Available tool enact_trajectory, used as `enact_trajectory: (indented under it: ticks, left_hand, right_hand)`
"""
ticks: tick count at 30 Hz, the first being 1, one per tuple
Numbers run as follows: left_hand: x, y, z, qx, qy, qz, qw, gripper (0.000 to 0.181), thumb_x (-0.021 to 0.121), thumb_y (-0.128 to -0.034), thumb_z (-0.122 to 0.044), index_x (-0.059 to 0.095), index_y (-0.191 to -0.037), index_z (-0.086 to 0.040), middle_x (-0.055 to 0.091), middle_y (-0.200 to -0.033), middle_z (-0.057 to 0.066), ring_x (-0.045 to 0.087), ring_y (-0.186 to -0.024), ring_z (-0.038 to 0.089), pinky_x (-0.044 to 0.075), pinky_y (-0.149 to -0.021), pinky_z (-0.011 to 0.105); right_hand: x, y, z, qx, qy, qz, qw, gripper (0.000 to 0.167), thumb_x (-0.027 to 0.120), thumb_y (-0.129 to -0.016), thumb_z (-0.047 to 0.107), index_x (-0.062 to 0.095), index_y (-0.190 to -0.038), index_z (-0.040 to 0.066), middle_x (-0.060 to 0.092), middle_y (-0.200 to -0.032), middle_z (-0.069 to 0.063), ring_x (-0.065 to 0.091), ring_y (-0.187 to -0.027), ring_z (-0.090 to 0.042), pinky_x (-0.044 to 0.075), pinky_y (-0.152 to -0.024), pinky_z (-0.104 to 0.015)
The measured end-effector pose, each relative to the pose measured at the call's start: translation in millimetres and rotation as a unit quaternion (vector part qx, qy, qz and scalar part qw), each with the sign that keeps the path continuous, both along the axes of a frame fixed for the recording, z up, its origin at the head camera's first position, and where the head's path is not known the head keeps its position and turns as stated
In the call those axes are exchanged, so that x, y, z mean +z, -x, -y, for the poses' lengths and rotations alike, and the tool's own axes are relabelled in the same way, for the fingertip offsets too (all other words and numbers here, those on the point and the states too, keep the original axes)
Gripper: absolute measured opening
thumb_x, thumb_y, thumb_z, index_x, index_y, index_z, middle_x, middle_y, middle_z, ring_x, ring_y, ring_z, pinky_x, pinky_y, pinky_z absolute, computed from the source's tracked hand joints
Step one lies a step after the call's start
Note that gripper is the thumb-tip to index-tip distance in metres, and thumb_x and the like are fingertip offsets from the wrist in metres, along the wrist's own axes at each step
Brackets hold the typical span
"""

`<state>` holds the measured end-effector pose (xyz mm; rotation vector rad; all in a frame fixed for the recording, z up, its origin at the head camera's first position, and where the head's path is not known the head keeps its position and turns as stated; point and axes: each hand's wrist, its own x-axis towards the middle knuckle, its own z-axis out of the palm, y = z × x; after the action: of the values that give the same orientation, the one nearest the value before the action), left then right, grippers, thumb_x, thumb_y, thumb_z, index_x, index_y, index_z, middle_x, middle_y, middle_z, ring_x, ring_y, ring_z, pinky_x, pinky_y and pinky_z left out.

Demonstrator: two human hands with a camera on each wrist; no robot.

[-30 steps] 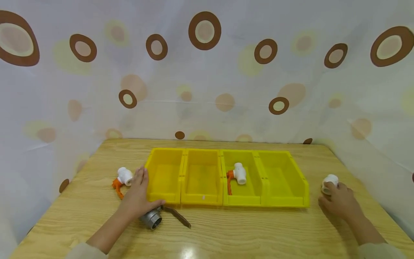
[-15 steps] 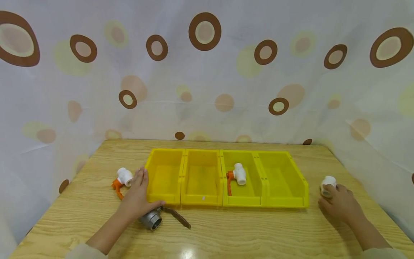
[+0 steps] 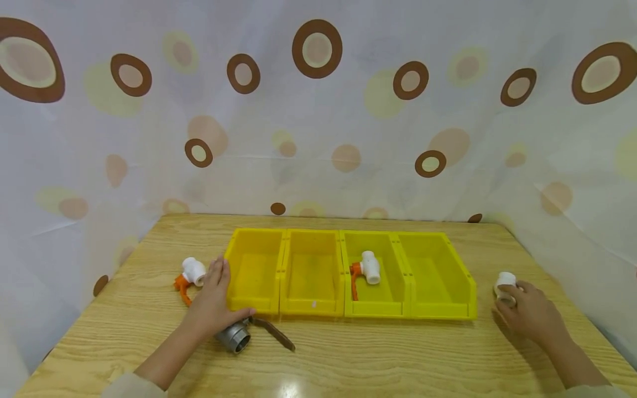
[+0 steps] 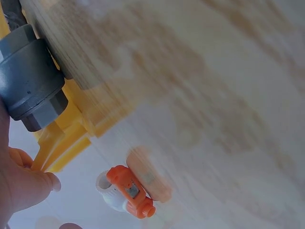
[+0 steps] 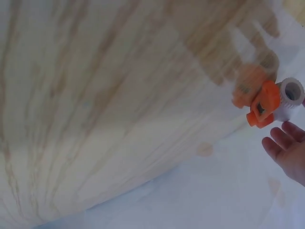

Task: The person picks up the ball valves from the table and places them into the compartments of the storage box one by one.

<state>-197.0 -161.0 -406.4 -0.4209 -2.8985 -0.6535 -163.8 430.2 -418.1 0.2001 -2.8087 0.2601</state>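
Note:
My left hand (image 3: 210, 303) rests against the left side of a row of yellow bins (image 3: 311, 307), fingers straight along the wall and thumb at the front edge. Beneath that thumb lies a steel ball valve (image 3: 234, 336) with a brown lever; it looms large in the left wrist view. At the far right, my right hand (image 3: 533, 314) holds a white ball valve (image 3: 506, 278) between thumb and fingers, low at the table. The right wrist view shows this valve's orange handle (image 5: 267, 102); the head view hides it.
Left of my left hand lies another white ball valve (image 3: 194, 272) with an orange handle. A similar valve (image 3: 370, 268) sits in the third bin from the left. The wooden table (image 3: 368, 359) meets a patterned cloth (image 3: 318, 182) behind and at the sides.
The valve at my right hand has shifted and tilted slightly, and the right hand has moved a little with it. My left hand, the bins and the other valves stay put.

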Motion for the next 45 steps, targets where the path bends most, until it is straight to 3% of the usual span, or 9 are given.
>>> enact_trajectory:
  ticks: [6, 14, 25, 34, 41, 45]
  left_hand:
    - [0.5, 0.7, -0.8, 0.004, 0.007, -0.005, 1.0000, 0.111, 0.074, -0.0724, -0.047, 0.014, -0.143, 0.014, 0.008, -0.152, 0.029, 0.012, -0.139, 0.046, 0.043, -0.094, 0.056]
    - [-0.4, 0.0, -2.0, -0.001, -0.006, 0.001, 1.0000, 0.110, 0.075, -0.0728, -0.045, 0.013, -0.142, 0.015, 0.008, -0.151, 0.030, 0.011, -0.139, 0.047, 0.038, -0.098, 0.057]
    - [-0.3, -0.1, -2.1, 0.001, 0.002, -0.005, 1.0000, 0.110, 0.075, -0.0727, -0.044, 0.014, -0.142, 0.015, 0.008, -0.151, 0.031, 0.013, -0.138, 0.047, 0.042, -0.094, 0.056]
    - [0.9, -1.5, -1.9, 0.000, 0.005, -0.007, 1.0000, 0.109, 0.075, -0.0731, -0.045, 0.014, -0.142, 0.015, 0.008, -0.151, 0.031, 0.014, -0.138, 0.046, 0.042, -0.096, 0.055]
    - [1.0, -1.4, -1.1, 0.001, 0.006, -0.006, 1.0000, 0.110, 0.074, -0.0734, -0.046, 0.014, -0.142, 0.015, 0.008, -0.151, 0.030, 0.013, -0.139, 0.046, 0.042, -0.096, 0.054]
    - [0.1, -1.0, -0.8, 0.002, 0.009, -0.006, 0.9999, 0.110, 0.074, -0.0733, -0.047, 0.014, -0.142, 0.015, 0.008, -0.151, 0.030, 0.013, -0.139, 0.045, 0.042, -0.095, 0.054]
  right_hand:
    - [1.0, 3.3, 4, -0.015, -0.032, 0.026, 0.9991, 0.047, 0.059, -0.086, 0.016, 0.048, -0.120, -0.015, 0.042, -0.117, -0.045, 0.046, -0.095, -0.062, 0.043, -0.070, -0.067]
    - [-0.2, 8.2, 10, -0.021, -0.059, 0.059, 0.9963, 0.054, 0.058, -0.089, 0.019, 0.041, -0.124, -0.019, 0.036, -0.124, -0.044, 0.038, -0.107, -0.060, 0.038, -0.080, -0.069]
    - [-4.3, 7.0, 9, -0.013, -0.043, 0.016, 0.9989, 0.043, 0.060, -0.085, 0.011, 0.050, -0.113, -0.020, 0.042, -0.118, -0.043, 0.040, -0.103, -0.059, 0.038, -0.081, -0.069]
    - [-0.4, 4.9, 12, -0.005, -0.021, 0.016, 0.9997, 0.035, 0.059, -0.083, 0.006, 0.056, -0.106, -0.020, 0.049, -0.113, -0.043, 0.046, -0.099, -0.058, 0.039, -0.085, -0.065]
    - [-2.3, -0.1, 15, 0.015, -0.023, -0.047, 0.9985, 0.018, 0.062, -0.076, 0.001, 0.064, -0.088, -0.013, 0.059, -0.099, -0.034, 0.055, -0.086, -0.051, 0.044, -0.078, -0.058]
    - [-4.1, -3.4, 15, 0.009, -0.023, -0.065, 0.9975, 0.020, 0.065, -0.074, 0.001, 0.064, -0.091, -0.010, 0.058, -0.098, -0.034, 0.055, -0.083, -0.050, 0.047, -0.071, -0.058]
